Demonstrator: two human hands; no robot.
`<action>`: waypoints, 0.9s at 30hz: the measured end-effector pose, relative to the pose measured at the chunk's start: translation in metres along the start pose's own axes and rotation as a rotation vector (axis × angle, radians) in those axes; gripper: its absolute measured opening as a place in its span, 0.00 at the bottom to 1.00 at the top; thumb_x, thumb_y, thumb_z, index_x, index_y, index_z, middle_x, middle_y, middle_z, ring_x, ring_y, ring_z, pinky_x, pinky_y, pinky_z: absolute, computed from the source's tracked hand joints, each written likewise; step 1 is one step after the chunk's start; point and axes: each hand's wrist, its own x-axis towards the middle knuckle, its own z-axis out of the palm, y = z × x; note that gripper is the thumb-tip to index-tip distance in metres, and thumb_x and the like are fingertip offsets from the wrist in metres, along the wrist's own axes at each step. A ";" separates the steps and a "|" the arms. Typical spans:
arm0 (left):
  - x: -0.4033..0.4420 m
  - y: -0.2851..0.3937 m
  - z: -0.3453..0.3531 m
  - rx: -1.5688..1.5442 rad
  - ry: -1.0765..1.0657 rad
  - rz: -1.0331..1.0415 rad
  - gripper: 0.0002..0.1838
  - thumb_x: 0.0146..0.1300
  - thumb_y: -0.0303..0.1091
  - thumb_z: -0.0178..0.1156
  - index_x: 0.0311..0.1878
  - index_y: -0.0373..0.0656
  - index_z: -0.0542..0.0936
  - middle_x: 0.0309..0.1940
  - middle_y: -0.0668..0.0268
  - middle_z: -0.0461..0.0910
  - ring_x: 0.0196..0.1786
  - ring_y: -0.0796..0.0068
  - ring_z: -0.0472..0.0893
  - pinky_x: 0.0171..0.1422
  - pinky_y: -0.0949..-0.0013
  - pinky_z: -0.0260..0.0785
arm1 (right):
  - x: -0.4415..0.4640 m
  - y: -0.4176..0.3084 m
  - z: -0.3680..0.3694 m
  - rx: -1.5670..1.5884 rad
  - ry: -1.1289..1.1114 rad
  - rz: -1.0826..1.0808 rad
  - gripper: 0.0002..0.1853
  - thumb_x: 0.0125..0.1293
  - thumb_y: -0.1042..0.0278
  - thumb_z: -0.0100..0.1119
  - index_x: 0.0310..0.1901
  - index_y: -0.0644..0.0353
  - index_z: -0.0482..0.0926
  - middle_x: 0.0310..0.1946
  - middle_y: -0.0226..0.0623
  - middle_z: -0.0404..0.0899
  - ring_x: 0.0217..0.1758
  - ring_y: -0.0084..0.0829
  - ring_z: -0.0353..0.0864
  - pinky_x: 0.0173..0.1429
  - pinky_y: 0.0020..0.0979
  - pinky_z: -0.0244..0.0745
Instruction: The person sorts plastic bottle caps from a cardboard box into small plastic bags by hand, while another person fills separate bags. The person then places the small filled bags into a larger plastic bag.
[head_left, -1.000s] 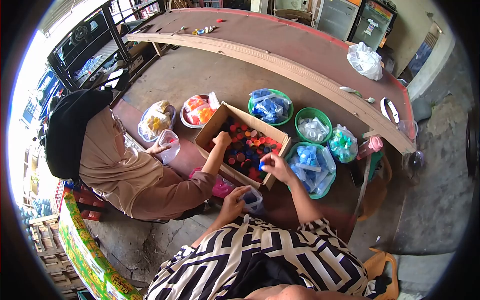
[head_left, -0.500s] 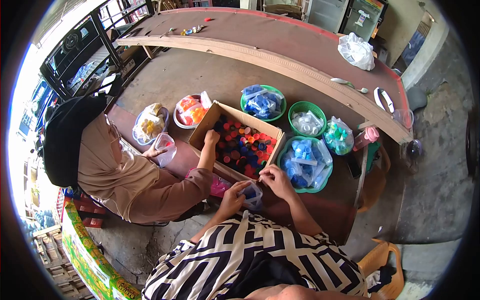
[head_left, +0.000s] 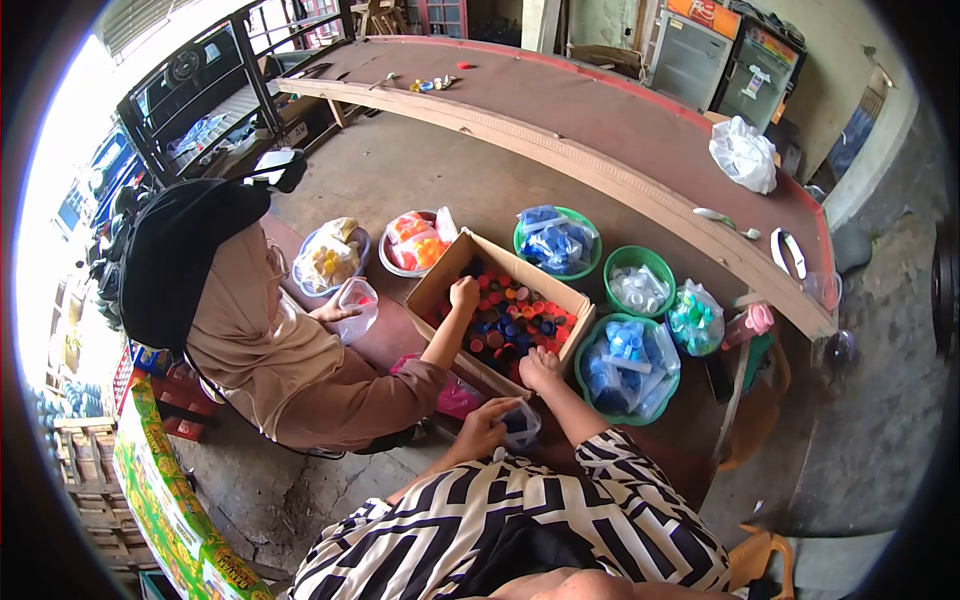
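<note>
My left hand (head_left: 482, 430) is closed on the rim of a clear plastic bag (head_left: 521, 426), held upright below the box's near edge. My right hand (head_left: 541, 370) reaches over that edge into the cardboard box (head_left: 432, 290), its fingers bunched at the caps. What they pinch, if anything, is too small to make out. Red, dark blue and black plastic bottle caps (head_left: 512, 329) lie loose in the box. A co-worker's hand (head_left: 464, 294) is also in the box, and the co-worker's other hand (head_left: 330, 310) holds another clear bag (head_left: 357, 310).
Bagged blue caps fill a teal basin (head_left: 672, 397) right of the box and a green basket (head_left: 596, 262) behind it. Bowls of yellowish (head_left: 325, 292) and orange bags (head_left: 397, 266) stand at left. A wooden rail (head_left: 560, 150) crosses behind. The co-worker (head_left: 250, 340) sits close at left.
My right hand has moved from above the box's near edge down into the box among the caps. My left hand still holds the bag. The whole view has shifted slightly.
</note>
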 end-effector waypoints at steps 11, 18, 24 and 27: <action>0.002 0.016 0.003 -0.083 -0.008 -0.050 0.29 0.52 0.13 0.45 0.60 0.35 0.74 0.58 0.62 0.73 0.34 0.77 0.81 0.35 0.75 0.77 | -0.020 0.009 -0.027 0.426 0.220 -0.103 0.09 0.53 0.64 0.66 0.34 0.57 0.82 0.41 0.36 0.81 0.53 0.36 0.77 0.56 0.39 0.73; 0.005 -0.004 -0.004 -0.050 0.022 -0.008 0.28 0.52 0.14 0.45 0.59 0.34 0.75 0.58 0.62 0.73 0.41 0.74 0.82 0.35 0.76 0.77 | -0.116 0.008 -0.086 1.220 0.455 -0.237 0.10 0.56 0.70 0.69 0.35 0.62 0.76 0.31 0.39 0.81 0.37 0.35 0.82 0.42 0.33 0.75; 0.014 -0.007 0.000 0.117 0.036 0.121 0.23 0.54 0.16 0.48 0.54 0.33 0.77 0.55 0.59 0.77 0.44 0.72 0.82 0.44 0.73 0.77 | -0.164 0.005 -0.061 0.676 0.464 -0.540 0.11 0.56 0.69 0.66 0.40 0.62 0.78 0.42 0.38 0.80 0.50 0.37 0.77 0.55 0.37 0.70; 0.014 -0.008 0.003 0.141 0.046 0.147 0.21 0.52 0.16 0.49 0.50 0.32 0.79 0.52 0.59 0.79 0.48 0.71 0.81 0.47 0.71 0.74 | -0.183 -0.001 -0.065 0.581 0.446 -0.510 0.12 0.55 0.68 0.64 0.41 0.61 0.79 0.47 0.37 0.78 0.57 0.38 0.72 0.61 0.42 0.64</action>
